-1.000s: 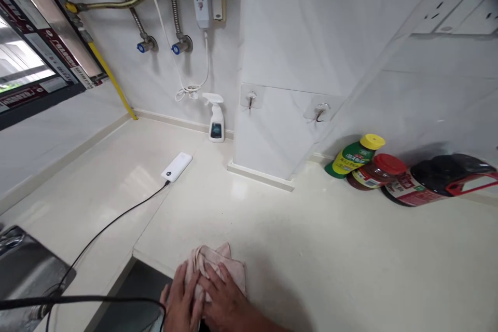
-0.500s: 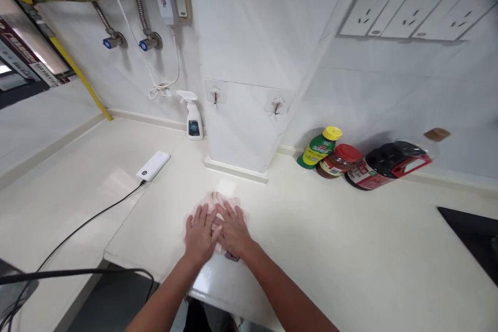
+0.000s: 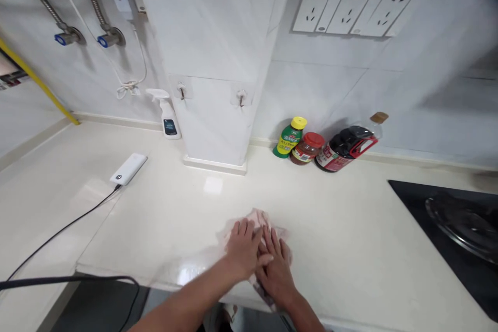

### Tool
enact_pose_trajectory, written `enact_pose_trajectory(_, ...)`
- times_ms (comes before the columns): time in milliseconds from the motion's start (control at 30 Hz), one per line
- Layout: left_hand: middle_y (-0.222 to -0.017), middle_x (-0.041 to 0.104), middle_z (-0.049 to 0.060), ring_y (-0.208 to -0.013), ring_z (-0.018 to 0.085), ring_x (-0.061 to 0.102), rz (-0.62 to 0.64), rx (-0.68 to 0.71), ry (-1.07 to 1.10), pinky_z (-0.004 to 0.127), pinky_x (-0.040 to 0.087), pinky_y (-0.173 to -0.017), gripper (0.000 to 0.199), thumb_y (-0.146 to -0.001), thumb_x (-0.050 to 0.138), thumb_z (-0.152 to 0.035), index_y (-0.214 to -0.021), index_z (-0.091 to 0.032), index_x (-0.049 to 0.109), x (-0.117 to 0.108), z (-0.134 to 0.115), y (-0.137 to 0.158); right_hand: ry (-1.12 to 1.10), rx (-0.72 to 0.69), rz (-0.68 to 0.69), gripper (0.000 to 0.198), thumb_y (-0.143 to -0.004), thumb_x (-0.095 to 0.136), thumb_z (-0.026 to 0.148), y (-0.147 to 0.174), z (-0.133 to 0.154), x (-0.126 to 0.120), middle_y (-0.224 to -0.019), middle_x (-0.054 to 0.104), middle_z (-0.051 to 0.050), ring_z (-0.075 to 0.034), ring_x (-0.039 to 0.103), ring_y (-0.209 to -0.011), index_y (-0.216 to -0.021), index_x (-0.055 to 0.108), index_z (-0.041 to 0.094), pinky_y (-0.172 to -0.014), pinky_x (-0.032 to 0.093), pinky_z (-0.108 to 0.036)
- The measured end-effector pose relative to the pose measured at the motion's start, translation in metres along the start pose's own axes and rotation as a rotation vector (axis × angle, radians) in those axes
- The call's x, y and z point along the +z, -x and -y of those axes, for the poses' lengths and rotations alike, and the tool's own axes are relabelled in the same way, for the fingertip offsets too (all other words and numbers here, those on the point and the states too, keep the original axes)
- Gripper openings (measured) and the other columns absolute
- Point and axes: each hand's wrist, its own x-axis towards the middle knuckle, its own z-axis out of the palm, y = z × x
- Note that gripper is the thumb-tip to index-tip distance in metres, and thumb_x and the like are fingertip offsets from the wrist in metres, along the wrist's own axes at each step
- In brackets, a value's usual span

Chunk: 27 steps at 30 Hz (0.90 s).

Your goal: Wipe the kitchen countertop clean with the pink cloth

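While the L hand (image 3: 243,251) and R hand (image 3: 278,270) both press flat, fingers extended, on the pink cloth (image 3: 259,216), which lies on the desk (image 3: 330,228) left of the hob (image 3: 472,270), the main risk is prob. the cloth bunching or slipping under uneven pressure. A long forward sweep could also clip the dark bottle (image 3: 340,150), back-left of the hob, esp. w/ reach misjudged.

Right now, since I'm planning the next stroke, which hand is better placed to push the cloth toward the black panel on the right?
Probably the right hand: it lies on the side of the cloth nearer the black panel, with the left hand farther away.
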Motion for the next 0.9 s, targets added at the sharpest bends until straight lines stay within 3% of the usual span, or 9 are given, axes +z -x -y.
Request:
enact_pose_trajectory(100,-0.168,0.029,0.020,-0.158,0.041,0.017,0.110,-0.029,0.080,0.065,0.016,-0.127,0.088,-0.091,0.038,-0.076,-0.158,-0.019,0.037,0.012,-0.011,0.035,-0.220,-0.038,-0.003,0.055,-0.101,0.040,0.042,0.040,-0.026,-0.017,-0.167,0.034,-0.008,-0.031,0.027,-0.155,-0.154,0.046,0.030,-0.119,0.036,-0.057)
enact_pose_trajectory(167,-0.170,0.017,0.022,-0.159,0.043,0.006,0.146,-0.052,0.102,0.068,0.011,-0.127,0.096,-0.087,0.048,-0.076,-0.160,-0.015,0.031,0.018,-0.014,0.046,-0.251,0.086,-0.133,0.050,-0.102,0.038,0.045,0.057,-0.059,-0.031,-0.164,0.040,-0.009,-0.030,0.034,-0.152,-0.145,0.057,0.028,-0.117,0.041,-0.053)
enact_pose_trajectory(267,-0.172,0.000,0.019,-0.158,0.046,-0.007,0.178,0.043,0.125,0.072,0.004,-0.125,0.109,-0.078,0.061,-0.076,-0.162,-0.019,0.021,0.022,-0.021,0.043,-0.026,0.385,-0.310,0.058,-0.101,0.031,0.054,0.073,-0.114,-0.044,-0.159,0.043,-0.015,-0.034,0.035,-0.151,-0.138,0.061,0.022,-0.117,0.037,-0.059)
enact_pose_trajectory(333,-0.173,-0.006,0.015,-0.157,0.048,-0.011,0.199,0.134,0.165,0.075,0.000,-0.123,0.106,-0.078,0.060,-0.077,-0.163,-0.027,0.020,0.023,-0.028,0.034,0.169,0.542,-0.281,0.066,-0.100,0.025,0.058,0.078,-0.137,-0.045,-0.160,0.042,-0.017,-0.037,0.032,-0.151,-0.142,0.057,0.020,-0.118,0.031,-0.064)
enact_pose_trajectory(400,-0.173,-0.009,0.013,-0.156,0.050,-0.012,0.196,0.168,0.194,0.078,-0.002,-0.120,0.100,-0.079,0.057,-0.080,-0.161,-0.034,0.024,0.024,-0.033,0.026,0.302,0.615,-0.229,0.069,-0.099,0.021,0.057,0.079,-0.146,-0.042,-0.161,0.040,-0.019,-0.037,0.030,-0.152,-0.147,0.052,0.018,-0.118,0.027,-0.066)
enact_pose_trajectory(533,-0.174,-0.001,0.010,-0.157,0.050,-0.003,0.089,0.172,0.175,0.077,-0.001,-0.120,0.095,-0.077,0.053,-0.085,-0.158,-0.040,0.031,0.035,-0.031,0.028,0.380,0.591,-0.230,0.069,-0.099,0.021,0.054,0.079,-0.140,-0.036,-0.160,0.040,-0.019,-0.036,0.029,-0.153,-0.148,0.051,0.016,-0.119,0.026,-0.061)
enact_pose_trajectory(633,-0.174,0.013,0.006,-0.157,0.048,0.009,-0.049,0.136,0.118,0.075,0.000,-0.120,0.090,-0.076,0.052,-0.087,-0.155,-0.046,0.035,0.047,-0.009,0.044,0.378,0.579,-0.249,0.068,-0.098,0.023,0.055,0.080,-0.139,-0.036,-0.159,0.043,-0.019,-0.035,0.032,-0.151,-0.146,0.053,0.016,-0.119,0.027,-0.060)
enact_pose_trajectory(733,-0.171,0.026,0.005,-0.155,0.048,0.019,-0.188,0.006,0.006,0.074,0.001,-0.120,0.090,-0.071,0.060,-0.086,-0.150,-0.048,0.043,0.048,0.031,0.070,0.377,0.596,-0.246,0.067,-0.098,0.024,0.055,0.082,-0.142,-0.036,-0.158,0.044,-0.019,-0.035,0.034,-0.150,-0.145,0.053,0.018,-0.118,0.028,-0.060)
enact_pose_trajectory(900,-0.167,0.035,0.013,-0.154,0.047,0.023,-0.242,-0.366,-0.207,0.073,0.014,-0.118,0.082,-0.074,0.070,-0.072,-0.147,-0.039,0.052,0.008,0.114,0.135,0.365,0.615,-0.234,0.068,-0.097,0.022,0.057,0.082,-0.143,-0.036,-0.159,0.044,-0.017,-0.033,0.033,-0.151,-0.144,0.054,0.020,-0.119,0.027,-0.058)
